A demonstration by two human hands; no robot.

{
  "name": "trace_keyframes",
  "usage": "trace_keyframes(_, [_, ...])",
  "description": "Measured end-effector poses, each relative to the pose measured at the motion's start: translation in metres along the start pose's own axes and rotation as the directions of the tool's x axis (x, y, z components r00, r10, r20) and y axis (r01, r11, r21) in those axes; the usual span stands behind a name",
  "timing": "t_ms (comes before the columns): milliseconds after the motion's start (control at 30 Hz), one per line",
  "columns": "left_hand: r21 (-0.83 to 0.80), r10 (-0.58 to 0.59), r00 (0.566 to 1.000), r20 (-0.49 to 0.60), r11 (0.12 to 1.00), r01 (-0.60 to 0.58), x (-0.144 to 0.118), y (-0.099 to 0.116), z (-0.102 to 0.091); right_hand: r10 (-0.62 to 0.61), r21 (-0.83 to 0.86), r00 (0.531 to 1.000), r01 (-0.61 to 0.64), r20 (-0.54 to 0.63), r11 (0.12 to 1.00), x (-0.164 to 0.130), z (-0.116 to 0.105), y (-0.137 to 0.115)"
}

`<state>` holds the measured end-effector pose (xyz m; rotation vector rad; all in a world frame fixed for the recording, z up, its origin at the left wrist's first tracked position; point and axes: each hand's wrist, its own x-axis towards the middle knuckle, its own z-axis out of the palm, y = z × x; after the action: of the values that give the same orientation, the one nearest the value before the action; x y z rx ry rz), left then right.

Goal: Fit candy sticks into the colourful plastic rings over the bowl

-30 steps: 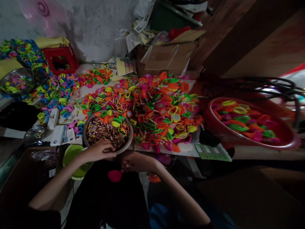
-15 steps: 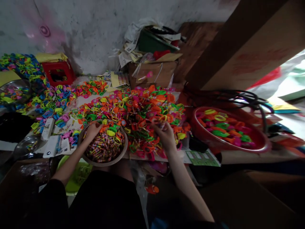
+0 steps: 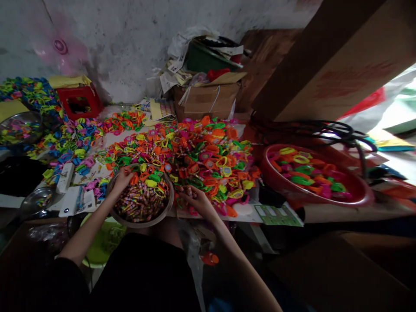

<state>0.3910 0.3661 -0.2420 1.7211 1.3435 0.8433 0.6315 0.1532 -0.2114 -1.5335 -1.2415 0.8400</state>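
Note:
A metal bowl [image 3: 169,208] full of small wrapped candy rolls [image 3: 139,203] stands at the table's front edge, with several toy watches [image 3: 152,178] on top of the candy. My left hand [image 3: 122,181] is over the bowl's left side, fingers pinched at an orange toy watch [image 3: 134,177]. Just right of the bowl, low over the pile's front, my right hand [image 3: 197,202] is closed around small candy rolls [image 3: 189,191], partly hidden by the fingers. Behind both hands spreads a big heap of orange, pink, green and yellow toy watches [image 3: 211,151].
A red basin [image 3: 365,197] with more watches stands at the right, near black cables [image 3: 325,130]. On the left are a white power strip [image 3: 65,177], a small metal bowl [image 3: 39,199] and a red stool [image 3: 79,102]. A cardboard box [image 3: 208,102] stands behind the heap.
My right hand has moved left and toward me, from over the heap to beside the bowl. The left hand has shifted slightly left. A pink piece seen before the cardboard box is gone from there.

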Motion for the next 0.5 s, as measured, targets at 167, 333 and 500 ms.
trace_keyframes(167, [-0.158, 0.008, 1.000, 0.013, 0.987, -0.005, -0.039, 0.018, -0.005, -0.017, -0.069, 0.997, 0.022, 0.074, 0.997, -0.008, 0.016, -0.014])
trace_keyframes(333, [-0.203, 0.200, 0.964, 0.174, 0.965, -0.163, -0.088, 0.045, -0.007, -0.108, -0.167, 0.993, 0.113, 0.036, 0.979, -0.018, 0.034, -0.037])
trace_keyframes(500, [-0.074, 0.414, 0.872, 0.260, 0.909, -0.409, -0.123, 0.066, -0.010, -0.219, -0.232, 0.974, 0.227, 0.059, 0.946, -0.030, 0.044, -0.057])
